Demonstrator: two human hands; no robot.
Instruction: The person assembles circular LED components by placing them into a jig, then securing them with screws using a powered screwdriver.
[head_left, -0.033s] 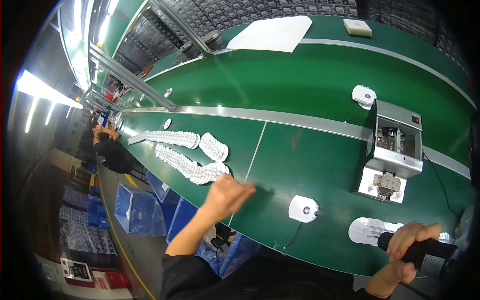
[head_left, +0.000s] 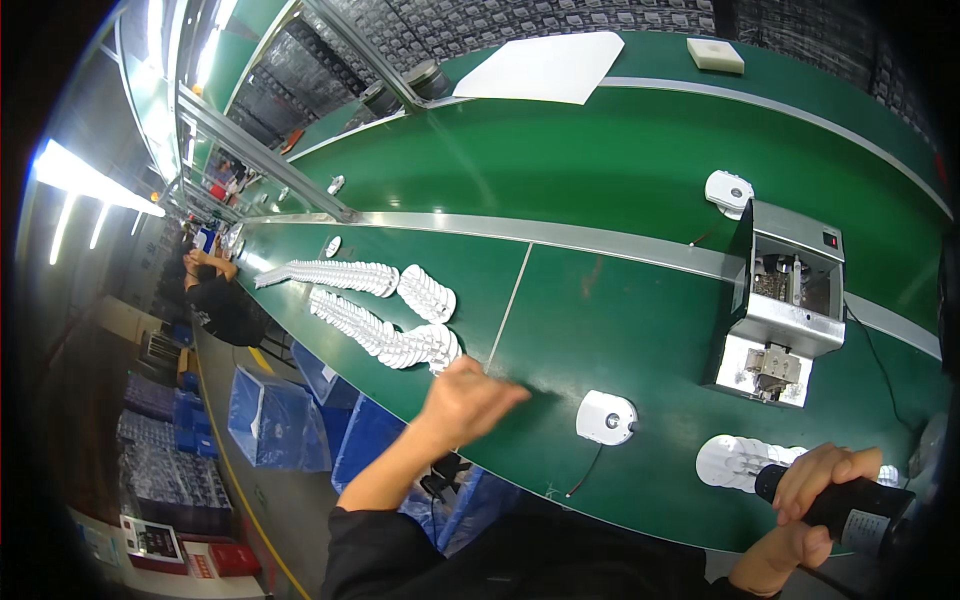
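My left hand (head_left: pixel 465 408) is above the green bench, beside the near end of a row of overlapping thin white plates (head_left: pixel 385 340). Its fingers are curled in and the thumb points right; whatever they hold is hidden. My right hand (head_left: pixel 825 478) is wrapped around a black electric screwdriver (head_left: pixel 850 512), whose narrow end points left over a few overlapping white plates (head_left: pixel 725 462). Between my hands lies a white rounded housing (head_left: pixel 607 418) with a central hole and a short dark cable.
A metal screw feeder (head_left: pixel 790 290) stands at the right, with another white housing (head_left: pixel 728 193) behind it. More white plates (head_left: pixel 340 276) lie in rows at the left. White paper (head_left: pixel 545 68) and a pale block (head_left: pixel 715 56) rest on the far ledge. Another person (head_left: pixel 225 305) sits far left.
My left hand has moved slightly right and down, away from the plates' near end. The right hand and screwdriver have stayed in place.
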